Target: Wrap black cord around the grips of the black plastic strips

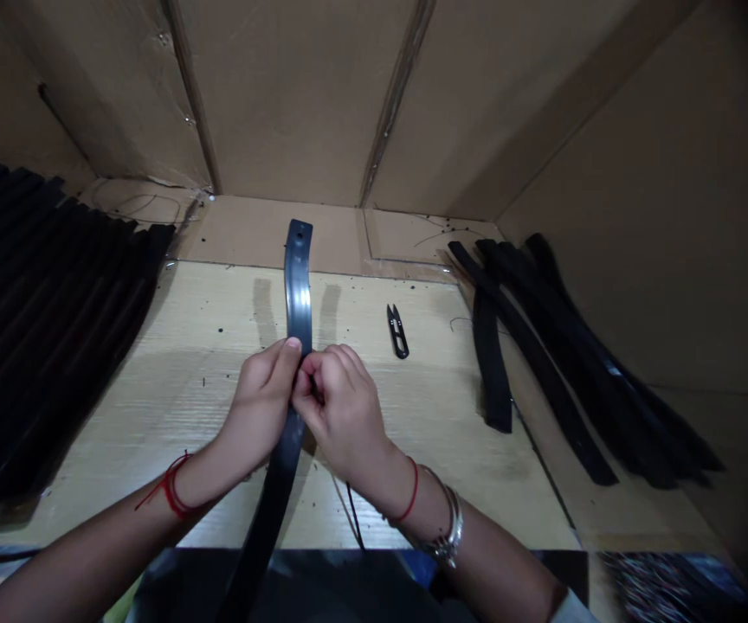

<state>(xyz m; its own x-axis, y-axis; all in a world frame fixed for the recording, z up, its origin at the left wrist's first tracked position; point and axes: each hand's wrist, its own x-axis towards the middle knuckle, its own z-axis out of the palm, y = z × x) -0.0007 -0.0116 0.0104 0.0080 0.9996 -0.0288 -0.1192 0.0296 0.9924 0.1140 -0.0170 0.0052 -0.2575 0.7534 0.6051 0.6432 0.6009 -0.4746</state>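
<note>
Black curved strip is being gripped by left hand; right hand is pinching at its edge, apparently needing steady support.

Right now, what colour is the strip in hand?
The strip is black with a glossy sheen; it shows best in the head view.

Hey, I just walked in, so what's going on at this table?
A person is working on a black strip. Their left hand grips it, thumb on top, while the fingers of their right hand are pinched at its right edge; what they pinch is unclear. Snips lie on the table to the right, with more strips at both sides.
</note>
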